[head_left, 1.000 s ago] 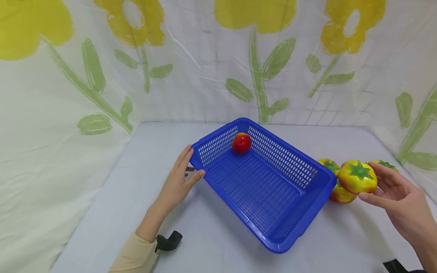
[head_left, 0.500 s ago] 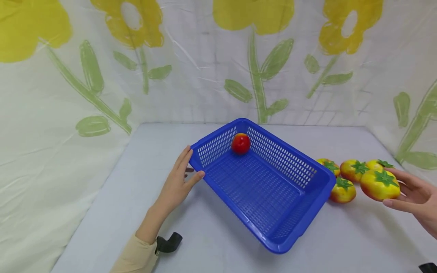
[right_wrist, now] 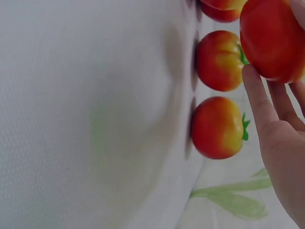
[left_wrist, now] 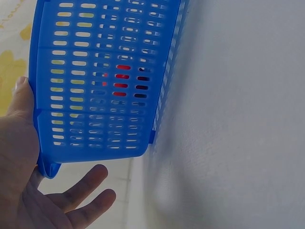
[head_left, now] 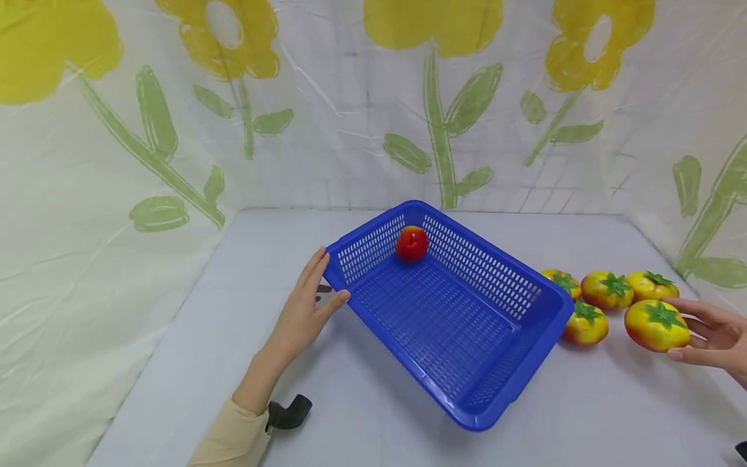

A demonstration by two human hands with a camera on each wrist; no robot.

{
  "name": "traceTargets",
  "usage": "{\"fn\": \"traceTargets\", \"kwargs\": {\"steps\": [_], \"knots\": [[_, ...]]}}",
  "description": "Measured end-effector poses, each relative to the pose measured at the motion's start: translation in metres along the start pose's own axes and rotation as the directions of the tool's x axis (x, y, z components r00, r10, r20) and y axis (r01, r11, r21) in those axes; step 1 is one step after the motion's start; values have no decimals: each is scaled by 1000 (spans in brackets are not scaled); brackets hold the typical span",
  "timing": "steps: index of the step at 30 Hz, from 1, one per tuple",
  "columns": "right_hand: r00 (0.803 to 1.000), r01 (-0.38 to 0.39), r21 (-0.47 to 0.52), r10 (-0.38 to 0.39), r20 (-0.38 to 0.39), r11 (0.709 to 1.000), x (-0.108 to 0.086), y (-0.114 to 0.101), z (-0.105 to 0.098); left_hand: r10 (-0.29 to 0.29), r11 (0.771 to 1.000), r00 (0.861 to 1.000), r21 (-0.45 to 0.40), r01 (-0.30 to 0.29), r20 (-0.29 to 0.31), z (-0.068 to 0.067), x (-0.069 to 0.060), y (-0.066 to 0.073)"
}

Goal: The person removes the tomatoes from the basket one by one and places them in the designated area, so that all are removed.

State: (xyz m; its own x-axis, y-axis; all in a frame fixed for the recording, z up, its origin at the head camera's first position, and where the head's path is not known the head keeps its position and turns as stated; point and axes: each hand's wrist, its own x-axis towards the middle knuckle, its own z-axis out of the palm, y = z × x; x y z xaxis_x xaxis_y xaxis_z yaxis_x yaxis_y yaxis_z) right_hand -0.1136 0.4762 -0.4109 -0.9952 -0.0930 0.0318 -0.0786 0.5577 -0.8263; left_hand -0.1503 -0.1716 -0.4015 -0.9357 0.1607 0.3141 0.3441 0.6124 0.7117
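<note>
A blue plastic basket (head_left: 432, 324) with slotted walls stands at an angle on the table. One red tomato (head_left: 412, 244) lies in its far left corner. At the basket's left corner, my left hand (head_left: 300, 318) holds the rim between thumb and fingers; in the left wrist view two fingers (left_wrist: 90, 207) hang free below the rim. Over on the right, my right hand (head_left: 714, 334) grips a yellow-red tomato (head_left: 656, 325) with a green leafy top, raised above the table in the right wrist view. Several similar tomatoes (head_left: 607, 290) sit beside it, right of the basket.
The white table (head_left: 327, 402) ends at the back and right against a curtain (head_left: 344, 130) printed with yellow flowers. A black strap piece (head_left: 290, 412) sticks out from the left wrist.
My right hand has moved right with its tomato, away from the basket, then slightly lower, uncovering the tomatoes behind. My left hand and the basket have stayed put.
</note>
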Motion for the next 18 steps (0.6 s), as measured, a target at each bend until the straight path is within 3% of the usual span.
{"fn": "traceTargets", "kwargs": {"steps": [6,12,18], "knots": [[995,-86,-119,90,34,989,6,7,-3,-5,1000,1000,8,5,-1,0,0,0],[969,-186,-191,212,127,964,10,1,-3,-3,1000,1000,0,3,3,0,0,0],[959,-188,-233,229,167,954,14,-6,0,-1,1000,1000,-1,1,6,0,0,1]]}}
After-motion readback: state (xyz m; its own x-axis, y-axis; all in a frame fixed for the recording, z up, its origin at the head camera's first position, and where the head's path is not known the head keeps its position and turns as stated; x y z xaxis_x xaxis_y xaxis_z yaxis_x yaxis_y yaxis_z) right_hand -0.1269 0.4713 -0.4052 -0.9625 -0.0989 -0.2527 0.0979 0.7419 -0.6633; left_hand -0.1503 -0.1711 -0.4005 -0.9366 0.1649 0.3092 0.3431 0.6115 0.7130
